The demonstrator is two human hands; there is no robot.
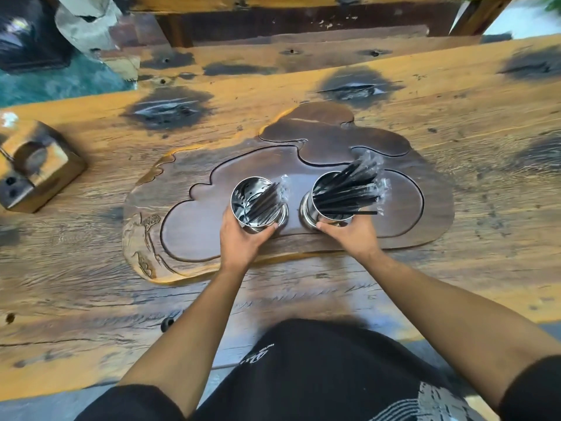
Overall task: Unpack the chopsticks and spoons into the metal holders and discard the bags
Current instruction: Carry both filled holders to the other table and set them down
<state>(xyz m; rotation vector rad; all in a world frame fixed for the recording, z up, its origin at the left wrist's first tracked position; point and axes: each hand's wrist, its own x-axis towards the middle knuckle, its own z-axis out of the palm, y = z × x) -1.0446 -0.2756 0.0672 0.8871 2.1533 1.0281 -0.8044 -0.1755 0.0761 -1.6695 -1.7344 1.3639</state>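
Each grip is clamped on a holder: the left hand [239, 238] curls round the left metal holder [258, 205], the right hand [349, 235] round the right metal holder [329, 202] at three o'clock of it — both on the carved tray [188, 238] set on the worktop [455, 117]. The bagged black utensils [349, 189] stand inside, plastic on — unwrapping and discarding seemingly remain.

- A single view, from a camera worn on the person's head.
- It looks forward and steeply down over the wooden table [425, 123], with the dark carved tray [318, 141] near mid-frame.
- It sits close: both forearms reach in from the bottom edge.
- The wide lens bends the table's edges.
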